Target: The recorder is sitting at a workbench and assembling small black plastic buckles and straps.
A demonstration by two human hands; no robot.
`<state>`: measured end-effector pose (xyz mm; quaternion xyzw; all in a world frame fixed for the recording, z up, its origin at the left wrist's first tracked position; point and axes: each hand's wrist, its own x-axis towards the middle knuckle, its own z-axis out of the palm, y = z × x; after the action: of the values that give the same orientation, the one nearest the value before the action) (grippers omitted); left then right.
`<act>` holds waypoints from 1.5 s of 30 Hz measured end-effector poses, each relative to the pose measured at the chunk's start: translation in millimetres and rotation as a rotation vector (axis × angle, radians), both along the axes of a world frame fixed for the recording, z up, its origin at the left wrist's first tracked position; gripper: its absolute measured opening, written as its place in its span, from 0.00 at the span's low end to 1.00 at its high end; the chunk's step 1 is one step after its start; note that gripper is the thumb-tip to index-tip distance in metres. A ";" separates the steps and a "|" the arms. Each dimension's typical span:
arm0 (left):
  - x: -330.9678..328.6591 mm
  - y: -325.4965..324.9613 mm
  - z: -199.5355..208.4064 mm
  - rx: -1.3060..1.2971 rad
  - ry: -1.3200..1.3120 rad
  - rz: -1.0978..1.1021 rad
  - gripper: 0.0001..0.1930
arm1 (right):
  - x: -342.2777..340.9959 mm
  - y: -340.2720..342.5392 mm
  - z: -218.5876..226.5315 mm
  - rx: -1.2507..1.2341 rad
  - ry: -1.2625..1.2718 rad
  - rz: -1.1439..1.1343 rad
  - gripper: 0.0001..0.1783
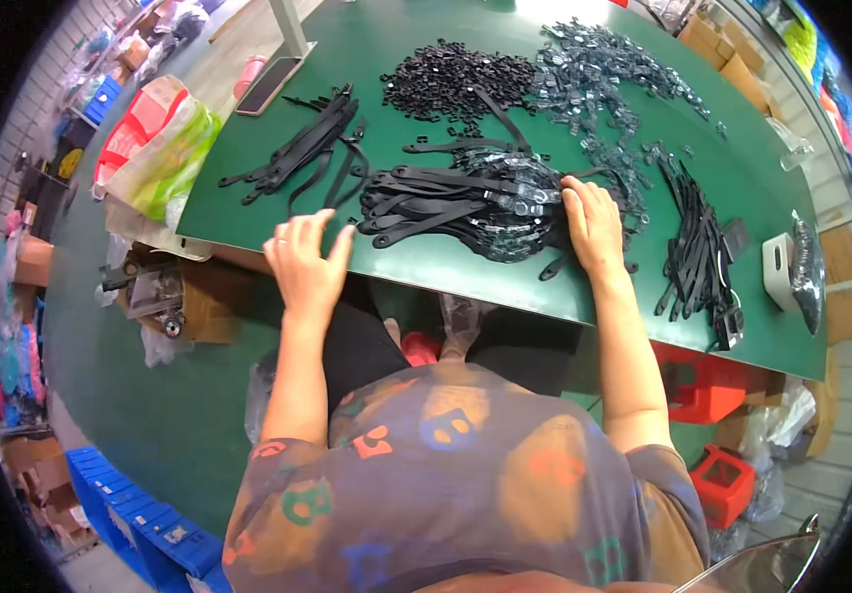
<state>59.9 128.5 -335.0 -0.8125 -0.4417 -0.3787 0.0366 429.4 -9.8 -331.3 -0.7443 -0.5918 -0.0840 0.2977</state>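
My left hand (pixel 309 262) is held at the table's front edge with its fingers apart and nothing in it. Just beyond its fingertips lies a thick pile of black straps (pixel 416 208) with holed ends. Clear plastic buckles (pixel 520 203) cluster at the right part of this pile. My right hand (pixel 594 225) is at that right end, fingers bent together against a black strap; its fingertips partly hide what they grip. A looser bundle of black straps (pixel 302 148) lies at the back left, and another strap bundle (pixel 693 242) lies to the right.
Small black buckles (pixel 456 84) and clear buckles (pixel 594 74) are heaped toward the back of the green table (pixel 762 188). A phone (pixel 268 85) lies by a post at the left. A white container (pixel 778 269) and a filled plastic bag (pixel 806 272) stand at the right edge.
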 end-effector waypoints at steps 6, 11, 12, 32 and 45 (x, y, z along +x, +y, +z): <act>-22.2 30.2 0.5 -0.040 0.087 0.110 0.08 | -1.7 -3.6 4.1 0.032 -0.018 -0.030 0.19; -24.0 36.0 -4.6 0.037 0.134 0.117 0.09 | 2.8 -15.2 8.3 -0.020 -0.035 -0.187 0.24; -24.9 39.9 -8.8 0.074 0.140 0.115 0.10 | 3.5 -15.7 9.9 -0.044 -0.029 -0.216 0.25; 29.5 138.0 20.2 -0.124 0.237 -0.106 0.12 | -2.1 -4.2 20.2 0.237 -0.241 -0.216 0.14; 19.6 136.0 22.1 -0.712 -0.736 -0.432 0.09 | 48.1 123.9 35.0 -0.499 0.106 -0.103 0.21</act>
<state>79.5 264.5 -313.0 -0.6610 -0.3494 -0.4637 -0.4753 477.5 114.1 -296.3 -0.8273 -0.5391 0.0886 0.1307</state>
